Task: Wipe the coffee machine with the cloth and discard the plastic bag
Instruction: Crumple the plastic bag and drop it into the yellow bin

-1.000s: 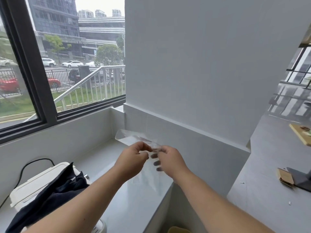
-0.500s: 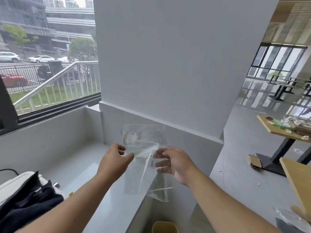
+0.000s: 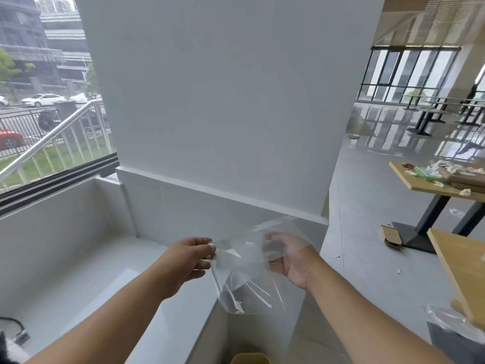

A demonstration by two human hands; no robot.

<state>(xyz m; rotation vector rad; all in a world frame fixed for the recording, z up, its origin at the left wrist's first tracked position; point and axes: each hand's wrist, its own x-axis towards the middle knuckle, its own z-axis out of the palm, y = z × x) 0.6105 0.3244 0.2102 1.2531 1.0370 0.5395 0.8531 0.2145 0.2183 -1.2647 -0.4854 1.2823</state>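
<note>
I see a broad white pillar (image 3: 223, 101) filling the middle, a window (image 3: 52, 101) at its left and a glossy tiled floor (image 3: 367, 206) running off right, where wooden tables (image 3: 467, 271) stand. Below the window runs a white ledge (image 3: 105, 279). Past the ledge's right edge, my left hand (image 3: 187, 261) pinches one side of the clear plastic bag (image 3: 244, 279); my right hand (image 3: 288, 256) grips the other, fingers behind the film. A yellow bin rim (image 3: 250, 358) shows at the frame's bottom edge.
</note>
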